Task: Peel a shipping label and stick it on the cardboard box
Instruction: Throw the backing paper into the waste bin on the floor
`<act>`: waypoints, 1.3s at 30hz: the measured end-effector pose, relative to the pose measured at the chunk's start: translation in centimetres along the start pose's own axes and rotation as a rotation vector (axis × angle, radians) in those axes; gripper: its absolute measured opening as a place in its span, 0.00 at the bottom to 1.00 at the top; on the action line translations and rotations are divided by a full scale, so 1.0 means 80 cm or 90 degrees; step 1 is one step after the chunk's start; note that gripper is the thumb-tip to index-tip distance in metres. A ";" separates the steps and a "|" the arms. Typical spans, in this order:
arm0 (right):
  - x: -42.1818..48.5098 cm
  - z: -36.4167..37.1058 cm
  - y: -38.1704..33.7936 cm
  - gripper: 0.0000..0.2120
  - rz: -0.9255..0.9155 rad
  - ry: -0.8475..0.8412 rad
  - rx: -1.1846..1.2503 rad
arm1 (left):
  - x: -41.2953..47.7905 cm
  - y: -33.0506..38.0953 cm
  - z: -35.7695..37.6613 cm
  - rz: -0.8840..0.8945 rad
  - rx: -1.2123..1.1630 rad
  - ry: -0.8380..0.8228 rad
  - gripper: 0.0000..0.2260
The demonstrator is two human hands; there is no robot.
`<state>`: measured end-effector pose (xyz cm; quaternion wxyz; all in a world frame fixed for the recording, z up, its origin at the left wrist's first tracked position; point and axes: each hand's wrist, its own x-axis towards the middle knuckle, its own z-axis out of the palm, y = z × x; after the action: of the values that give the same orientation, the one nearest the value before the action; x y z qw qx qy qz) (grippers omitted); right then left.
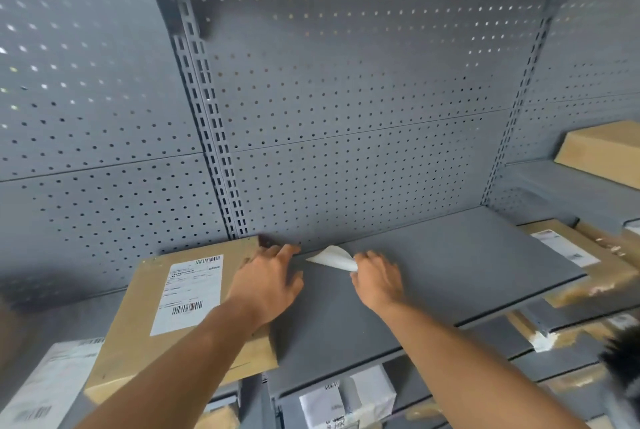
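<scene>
The left hand (268,278) lies flat and open on the cardboard box (145,321) at the shelf's (433,272) left edge. The right hand (375,276) pinches a curled white paper (332,257).

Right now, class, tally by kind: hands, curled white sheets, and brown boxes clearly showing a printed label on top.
Hands: 2, left hand and right hand
Curled white sheet: 1
Labelled brown boxes: 2, left box and right box
Total: 5
</scene>
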<state>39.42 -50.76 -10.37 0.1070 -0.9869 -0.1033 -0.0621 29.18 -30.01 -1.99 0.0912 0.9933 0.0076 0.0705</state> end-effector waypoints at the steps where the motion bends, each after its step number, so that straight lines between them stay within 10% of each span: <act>1: 0.000 -0.003 0.002 0.11 -0.004 0.007 0.001 | 0.001 0.001 0.000 -0.003 -0.003 0.000 0.24; 21: -0.111 -0.186 -0.015 0.15 -0.066 0.224 -0.048 | -0.027 0.050 -0.085 0.139 0.019 0.084 0.29; 39: -0.407 -0.137 0.133 0.17 0.240 0.245 -0.051 | -0.127 0.246 0.060 0.529 -0.155 0.056 0.34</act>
<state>8.98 -69.58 -6.59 0.0955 -0.9622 0.1074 -0.2312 19.82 -50.48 -4.49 0.1715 0.8899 -0.3975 0.1435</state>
